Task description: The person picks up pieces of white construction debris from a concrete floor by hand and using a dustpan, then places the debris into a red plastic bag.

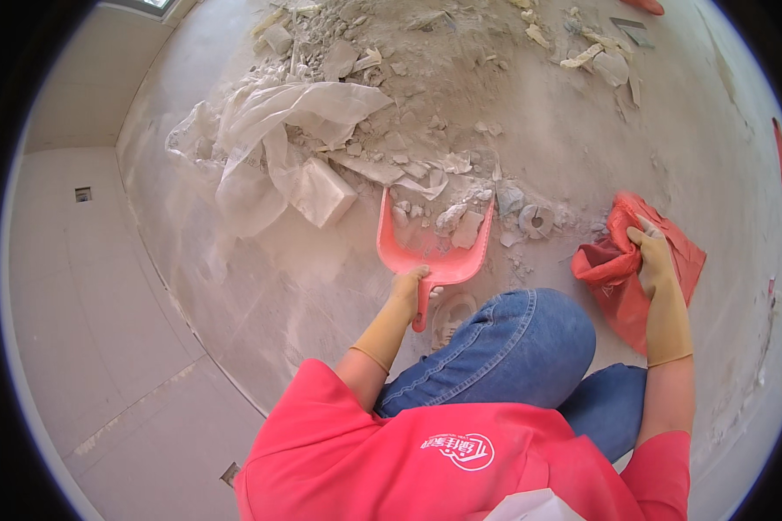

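My left hand [412, 288], in a tan rubber glove, grips the handle of a pink plastic dustpan [434, 264]. The pan lies on the dusty floor, its mouth against the rubble, with plaster chunks and dust inside. My right hand [651, 251], gloved alike, holds the bunched rim of a red woven sack [678, 251] to the right of the pan. The sack looks mostly flat, and its inside is largely hidden. A grey roll, perhaps of tape [535, 221], lies between pan and sack.
A heap of rubble [430, 71] spreads beyond the pan. Crumpled translucent plastic sheeting [254, 143] and a white block [324, 192] lie at its left. More scraps [609, 65] and a flat blade-like piece [633, 31] are at upper right. A wall [104, 293] runs along the left.
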`<move>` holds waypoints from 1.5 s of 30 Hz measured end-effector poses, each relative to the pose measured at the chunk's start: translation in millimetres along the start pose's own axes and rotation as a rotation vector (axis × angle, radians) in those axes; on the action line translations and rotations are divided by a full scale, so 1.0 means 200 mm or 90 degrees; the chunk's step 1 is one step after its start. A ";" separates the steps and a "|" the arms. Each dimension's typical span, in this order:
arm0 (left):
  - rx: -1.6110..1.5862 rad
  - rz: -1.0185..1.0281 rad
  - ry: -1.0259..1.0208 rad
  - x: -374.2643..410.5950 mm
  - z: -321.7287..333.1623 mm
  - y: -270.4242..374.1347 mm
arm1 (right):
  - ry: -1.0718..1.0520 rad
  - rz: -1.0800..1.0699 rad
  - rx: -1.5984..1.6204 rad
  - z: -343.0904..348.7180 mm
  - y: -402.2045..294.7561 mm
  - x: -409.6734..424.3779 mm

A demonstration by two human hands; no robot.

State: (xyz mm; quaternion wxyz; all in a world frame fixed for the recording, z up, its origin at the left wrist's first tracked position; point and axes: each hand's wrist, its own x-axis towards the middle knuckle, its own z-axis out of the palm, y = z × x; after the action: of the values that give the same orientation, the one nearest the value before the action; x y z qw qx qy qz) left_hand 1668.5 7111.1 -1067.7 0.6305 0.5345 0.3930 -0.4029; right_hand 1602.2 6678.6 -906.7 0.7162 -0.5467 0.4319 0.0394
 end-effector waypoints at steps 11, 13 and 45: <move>0.183 0.126 -0.195 -0.17 0.44 0.18 | -0.100 0.022 0.046 -0.15 0.02 0.03; 0.274 0.082 -0.224 -0.17 0.65 0.27 | -0.149 0.055 0.132 -0.25 0.00 0.05; 1.169 -0.029 -0.594 -0.57 2.03 -0.18 | 0.066 -0.131 0.203 -0.86 0.14 -0.49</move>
State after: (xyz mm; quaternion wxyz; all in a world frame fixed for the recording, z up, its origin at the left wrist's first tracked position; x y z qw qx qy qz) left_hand 1619.0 6715.5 -926.0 0.0612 0.5931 -0.3404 -0.7271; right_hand 1427.8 6590.0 -868.4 0.7709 -0.4691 0.4105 -0.1312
